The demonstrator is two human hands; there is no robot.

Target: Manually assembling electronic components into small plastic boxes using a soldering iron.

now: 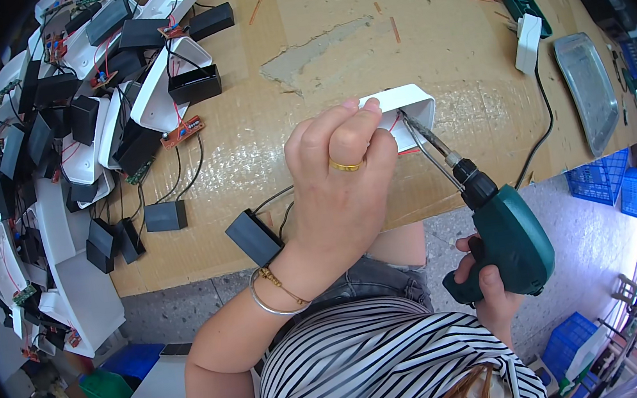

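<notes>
Right hand [485,278] fist-wrapped on green drill [507,236] grip; long axis runs up-left, bit tip in white housing [410,106]. Left hand [339,173] fingers clamp housing on cardboard-covered table [362,29].

Left hand [339,173] curled, knuckles up, forearm bent inward — right hand [489,285] low, fingers wrapped tight in a grip.

No packages, labels, signs, screens.

Green drill [510,236], white housing [412,110]
</notes>
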